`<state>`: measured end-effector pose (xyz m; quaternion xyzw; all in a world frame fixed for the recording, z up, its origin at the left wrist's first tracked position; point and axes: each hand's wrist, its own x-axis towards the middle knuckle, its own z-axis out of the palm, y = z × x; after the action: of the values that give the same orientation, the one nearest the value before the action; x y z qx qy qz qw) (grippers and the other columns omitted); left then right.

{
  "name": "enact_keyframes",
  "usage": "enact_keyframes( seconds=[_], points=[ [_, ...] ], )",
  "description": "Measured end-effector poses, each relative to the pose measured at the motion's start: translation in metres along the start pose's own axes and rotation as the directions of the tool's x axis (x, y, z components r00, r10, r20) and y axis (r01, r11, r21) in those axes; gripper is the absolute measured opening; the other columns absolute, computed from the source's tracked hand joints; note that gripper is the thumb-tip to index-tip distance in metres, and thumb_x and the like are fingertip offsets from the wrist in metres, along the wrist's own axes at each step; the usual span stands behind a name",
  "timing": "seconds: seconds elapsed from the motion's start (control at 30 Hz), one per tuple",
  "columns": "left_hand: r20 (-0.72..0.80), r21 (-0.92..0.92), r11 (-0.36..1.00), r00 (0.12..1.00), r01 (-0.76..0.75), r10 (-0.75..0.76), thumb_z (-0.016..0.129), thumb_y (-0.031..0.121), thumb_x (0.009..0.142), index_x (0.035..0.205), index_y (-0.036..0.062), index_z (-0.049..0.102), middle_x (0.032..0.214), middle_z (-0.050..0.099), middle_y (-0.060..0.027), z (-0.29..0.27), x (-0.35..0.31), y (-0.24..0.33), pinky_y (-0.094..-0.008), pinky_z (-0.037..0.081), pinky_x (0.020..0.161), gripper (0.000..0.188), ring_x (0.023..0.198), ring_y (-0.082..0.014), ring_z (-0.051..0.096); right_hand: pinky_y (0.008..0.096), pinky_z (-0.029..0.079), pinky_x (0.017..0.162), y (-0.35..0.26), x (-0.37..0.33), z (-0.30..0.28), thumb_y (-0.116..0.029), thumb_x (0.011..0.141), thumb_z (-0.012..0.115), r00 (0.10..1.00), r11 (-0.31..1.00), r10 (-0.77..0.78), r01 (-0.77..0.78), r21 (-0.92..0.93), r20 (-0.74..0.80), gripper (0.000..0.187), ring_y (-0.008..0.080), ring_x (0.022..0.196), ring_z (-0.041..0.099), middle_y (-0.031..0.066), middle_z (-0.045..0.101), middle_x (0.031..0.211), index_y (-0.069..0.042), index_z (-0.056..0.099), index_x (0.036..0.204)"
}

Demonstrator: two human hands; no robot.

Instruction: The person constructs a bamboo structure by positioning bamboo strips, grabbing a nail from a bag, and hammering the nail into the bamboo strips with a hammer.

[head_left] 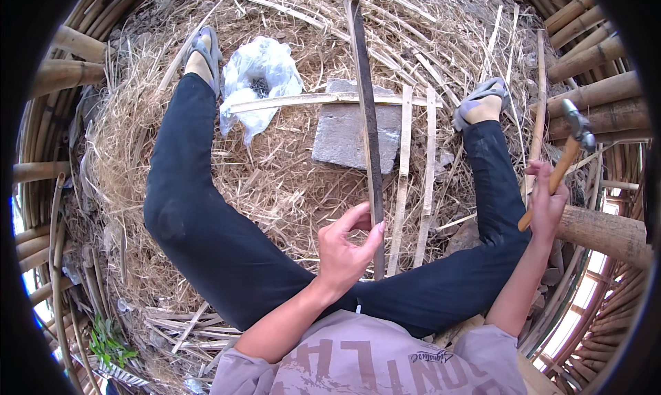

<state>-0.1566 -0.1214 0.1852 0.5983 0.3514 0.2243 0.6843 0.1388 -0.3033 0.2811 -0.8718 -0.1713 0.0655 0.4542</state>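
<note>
My left hand (344,250) pinches a long dark bamboo strip (367,95) near its close end, thumb and fingers at the strip's edge. The strip runs away from me and crosses over a grey concrete block (337,140). A pale bamboo slat (296,100) lies crosswise under it, over the block's far part. In my right hand (547,206), raised at the right, is a hammer (566,162) gripped by its wooden handle, its metal head up and clear of the strips. Two pale slats with small dark marks, including one slat (428,168), lie lengthwise right of the block.
A crumpled clear plastic bag (265,71) holding something small and dark lies left of the block. My legs (186,216) spread around the work area. Shavings and loose strips cover the ground (268,175). Stacked bamboo poles (599,92) stand at the right, others at the left.
</note>
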Motion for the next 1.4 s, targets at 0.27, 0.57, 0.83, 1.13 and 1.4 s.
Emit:
enact_keyframes(
  seconds=[0.27,0.57,0.83,1.13,1.4],
  points=[
    [-0.012,0.195,0.971,0.990,-0.137,0.142,0.075,0.002,0.081,0.111,-0.0033,0.069,0.087,0.074,-0.0093,0.004,-0.006,0.000,-0.0279,0.056,0.075,0.031,0.079,-0.0136,0.071,0.0266,0.050,0.062,-0.061,-0.061,0.089,-0.018,0.096,0.068,0.927,0.971,-0.180,0.222,-0.093,0.329,0.022,0.0131,0.070,0.066,0.0105,0.073,0.086,0.003,0.074,0.102],
    [-0.040,0.317,0.914,0.959,-0.253,0.280,0.067,0.000,0.079,0.105,-0.0015,0.062,0.078,0.065,-0.0098,0.008,-0.015,-0.003,-0.0295,0.054,0.059,0.027,0.062,-0.0171,0.067,0.0208,0.051,0.080,-0.070,-0.082,0.172,-0.008,0.093,0.071,0.931,0.958,-0.262,0.218,0.187,0.253,0.033,0.0118,0.101,0.068,0.0135,0.073,0.112,0.006,0.066,0.123],
    [0.040,0.367,0.858,0.927,-0.360,0.372,0.068,-0.001,0.076,0.110,0.0007,0.055,0.074,0.059,-0.0077,0.005,-0.013,-0.004,-0.0290,0.049,0.048,0.037,0.053,-0.0152,0.062,0.0184,0.049,0.070,-0.055,-0.080,0.172,0.003,0.085,0.076,0.914,0.914,-0.276,0.153,0.375,0.299,0.041,0.0064,0.088,0.068,0.0054,0.073,0.099,0.006,0.065,0.125],
    [0.066,0.468,0.776,0.892,-0.423,0.447,0.069,-0.003,0.074,0.112,-0.0008,0.055,0.076,0.058,-0.0083,0.008,-0.011,-0.016,-0.0301,0.049,0.046,0.041,0.053,-0.0180,0.062,0.0228,0.028,0.048,-0.055,-0.078,0.175,-0.003,0.078,0.083,0.921,0.943,-0.261,0.178,0.281,0.290,0.037,0.0001,0.051,0.035,-0.0081,0.044,0.058,-0.007,0.075,0.114],
    [0.080,0.492,0.742,0.872,-0.456,0.483,0.071,0.000,0.075,0.113,0.0002,0.056,0.081,0.061,-0.0105,0.008,-0.009,-0.014,-0.0312,0.050,0.046,0.041,0.055,-0.0197,0.062,0.0176,0.031,0.043,-0.048,-0.079,0.178,0.000,0.088,0.076,0.983,0.862,-0.013,-0.081,0.500,0.181,0.011,-0.0007,0.049,0.045,-0.0053,0.056,0.063,-0.002,0.070,0.096]
  ],
)
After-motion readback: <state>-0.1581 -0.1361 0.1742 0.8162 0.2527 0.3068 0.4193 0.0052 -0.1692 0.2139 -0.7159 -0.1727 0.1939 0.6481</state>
